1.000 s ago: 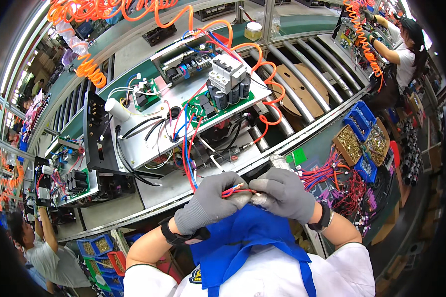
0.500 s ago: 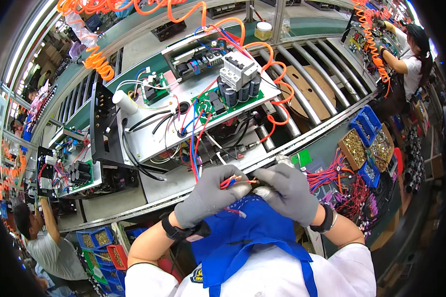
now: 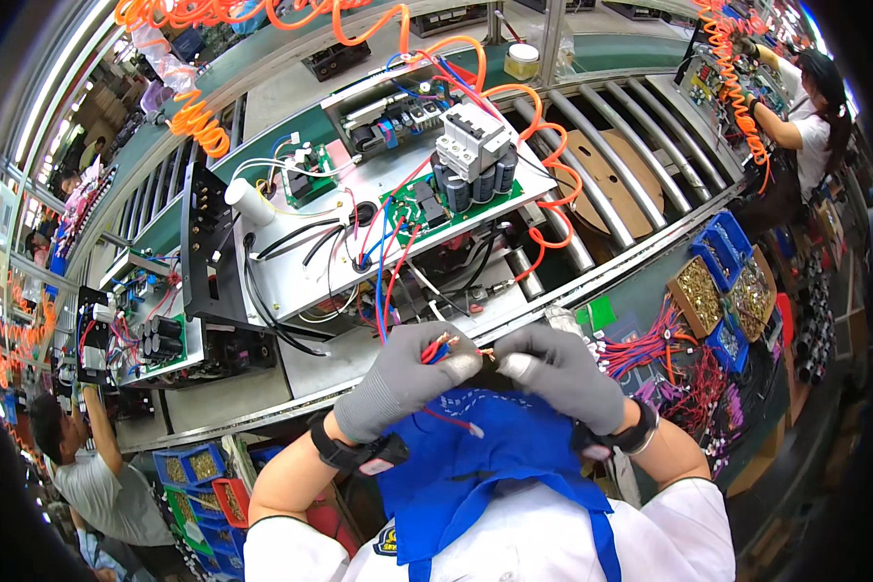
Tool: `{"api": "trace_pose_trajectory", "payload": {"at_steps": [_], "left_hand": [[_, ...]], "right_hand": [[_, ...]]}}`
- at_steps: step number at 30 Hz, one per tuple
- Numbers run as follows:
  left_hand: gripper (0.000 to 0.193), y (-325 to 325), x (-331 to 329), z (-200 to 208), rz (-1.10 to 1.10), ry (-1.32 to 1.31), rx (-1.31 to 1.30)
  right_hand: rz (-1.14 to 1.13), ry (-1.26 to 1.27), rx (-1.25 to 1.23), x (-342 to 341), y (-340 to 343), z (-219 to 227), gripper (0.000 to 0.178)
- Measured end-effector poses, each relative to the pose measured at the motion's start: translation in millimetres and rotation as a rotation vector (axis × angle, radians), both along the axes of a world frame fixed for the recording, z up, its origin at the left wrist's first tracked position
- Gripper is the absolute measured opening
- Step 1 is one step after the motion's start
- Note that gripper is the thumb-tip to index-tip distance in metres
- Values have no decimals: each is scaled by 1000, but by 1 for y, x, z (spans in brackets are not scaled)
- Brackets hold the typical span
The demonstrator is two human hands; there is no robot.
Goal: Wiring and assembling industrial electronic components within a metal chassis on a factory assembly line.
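My left hand [image 3: 404, 378], in a grey glove, is closed around a bundle of red and blue wires [image 3: 436, 351] with bare copper ends. A thin red wire [image 3: 448, 418] with a pale tip hangs below it. Close by on the right, my gloved right hand [image 3: 567, 378] has its fingers curled and pinched beside a bare copper wire end [image 3: 487, 354]; whether it grips that end is hidden. Long red and blue wires run up from the left hand to a metal chassis [image 3: 301, 276], which carries a green circuit board [image 3: 427, 223] with black capacitors and a grey terminal block [image 3: 472, 141].
The chassis stands on a roller conveyor [image 3: 592, 175]. At right are loose red and blue wires [image 3: 650, 339], blue bins [image 3: 718, 250] and a cardboard tray of small brass parts [image 3: 696, 296]. Orange coiled hoses [image 3: 565, 175] hang over the line. Co-workers stand left and far right.
The copper ends show more openly between my hands now. My right fingers have drawn slightly away from the left hand, which still holds the wires.
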State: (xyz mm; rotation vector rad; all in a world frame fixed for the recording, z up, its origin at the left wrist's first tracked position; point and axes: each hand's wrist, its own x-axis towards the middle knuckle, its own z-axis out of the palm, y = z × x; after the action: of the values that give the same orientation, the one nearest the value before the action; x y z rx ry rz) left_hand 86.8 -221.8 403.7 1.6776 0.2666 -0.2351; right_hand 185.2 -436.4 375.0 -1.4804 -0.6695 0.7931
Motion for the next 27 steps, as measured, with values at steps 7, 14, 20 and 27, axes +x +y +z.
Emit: {"api": "trace_pose_trajectory", "payload": {"at_steps": [7, 14, 20, 27], "left_hand": [[21, 12, 0, 5, -52, 104, -13], [20, 20, -3, -9, -54, 20, 81], [25, 45, -1, -8, -31, 185, -157], [24, 57, -5, -42, -141, 109, 86]], "right_hand": [[-2, -715, 99, 3, 26, -9, 20], [5, 502, -291, 0, 34, -5, 29], [-68, -959, 109, -4, 57, -26, 33], [22, -181, 4, -12, 62, -67, 26]]}}
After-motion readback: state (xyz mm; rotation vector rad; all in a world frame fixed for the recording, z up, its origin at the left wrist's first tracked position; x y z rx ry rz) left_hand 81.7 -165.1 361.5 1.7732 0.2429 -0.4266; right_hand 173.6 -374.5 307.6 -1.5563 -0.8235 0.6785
